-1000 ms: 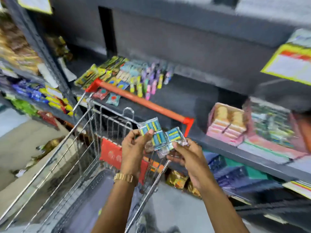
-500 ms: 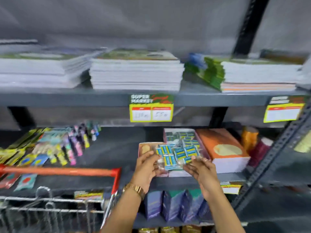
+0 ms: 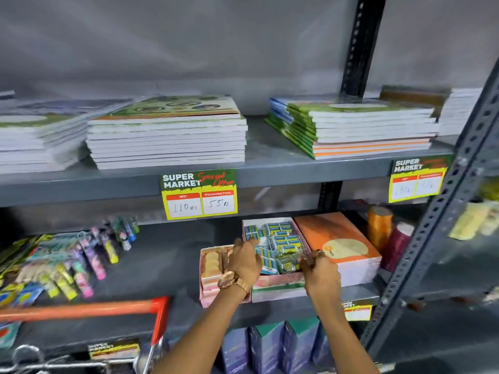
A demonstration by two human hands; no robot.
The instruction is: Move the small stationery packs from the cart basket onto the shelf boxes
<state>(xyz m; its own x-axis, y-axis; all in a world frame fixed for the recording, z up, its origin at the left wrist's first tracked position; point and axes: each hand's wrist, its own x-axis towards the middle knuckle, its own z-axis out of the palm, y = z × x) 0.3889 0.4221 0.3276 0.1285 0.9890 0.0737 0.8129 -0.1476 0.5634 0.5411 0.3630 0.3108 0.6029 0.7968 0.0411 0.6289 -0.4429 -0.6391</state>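
Small blue-and-yellow stationery packs (image 3: 280, 247) lie heaped in an open pink box (image 3: 275, 286) on the middle shelf. My left hand (image 3: 244, 261), with a gold watch at the wrist, reaches over the box's left side, fingers on the packs. My right hand (image 3: 320, 273) is at the box's right front corner, fingers pinched on clear-wrapped packs. A second pink box (image 3: 212, 268) with round tan items stands just left. The cart's orange handle (image 3: 81, 309) shows at the lower left; the basket's inside is out of view.
An orange-covered stack (image 3: 340, 247) sits right of the box. Notebook stacks (image 3: 167, 136) fill the upper shelf, with a price tag (image 3: 199, 195) below. Colourful pens and erasers (image 3: 73, 260) lie at the left. A slotted upright (image 3: 437, 228) stands at the right.
The view swung up from the cart to the shelf. Both hands carried the packs from above the cart to the pink box and now rest them on the heap.
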